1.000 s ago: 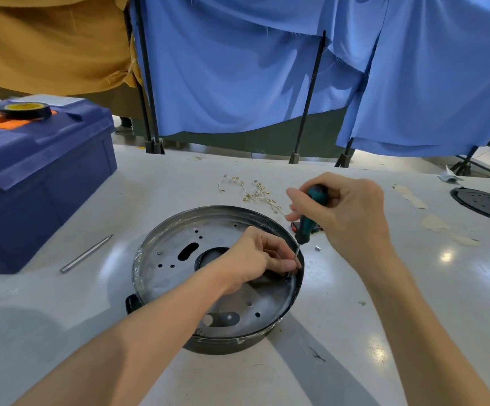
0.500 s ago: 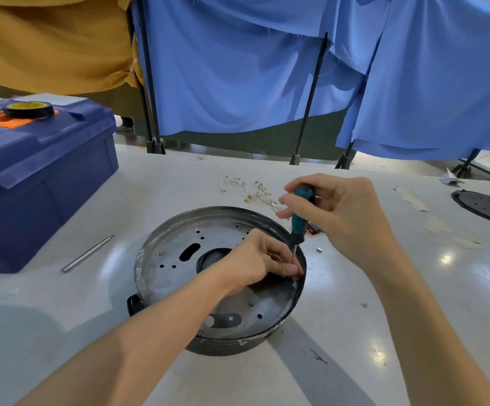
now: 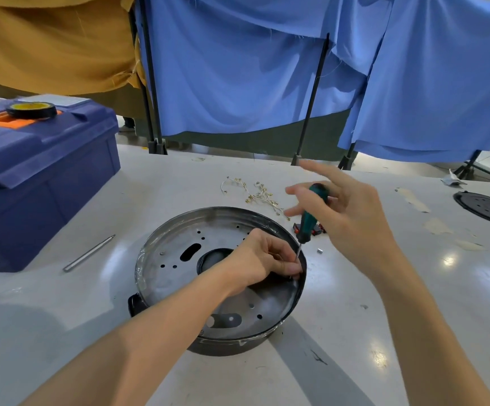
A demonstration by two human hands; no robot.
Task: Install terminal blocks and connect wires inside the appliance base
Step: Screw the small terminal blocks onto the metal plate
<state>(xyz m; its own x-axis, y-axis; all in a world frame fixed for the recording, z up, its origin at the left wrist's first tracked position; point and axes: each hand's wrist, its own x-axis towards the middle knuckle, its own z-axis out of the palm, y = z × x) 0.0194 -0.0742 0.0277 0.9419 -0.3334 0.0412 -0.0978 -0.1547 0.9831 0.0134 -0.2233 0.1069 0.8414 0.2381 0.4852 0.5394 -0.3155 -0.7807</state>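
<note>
A round metal appliance base [image 3: 173,276] with several holes lies on the white table. My left hand [image 3: 261,259] reaches inside it at the right rim and pinches a small part, hidden under the fingertips. My right hand [image 3: 352,218] holds a green-handled screwdriver [image 3: 309,218] nearly upright between thumb and a finger, index finger stretched out. The tip of the screwdriver meets my left fingertips. A red and black terminal block [image 3: 317,230] lies just outside the rim, behind the screwdriver. Thin wires with metal terminals [image 3: 261,196] lie beyond the base.
A blue toolbox [image 3: 38,177] with a tape roll [image 3: 31,109] on it stands at the left. A metal rod [image 3: 88,253] lies beside it. A tiny metal piece [image 3: 320,251] sits right of the base. A black perforated plate [image 3: 487,208] lies far right. Cloth screens on stands line the back.
My right hand's fingers have spread out from a closed grip on the screwdriver handle, the index finger now pointing away. My left hand stays at the base's right rim.
</note>
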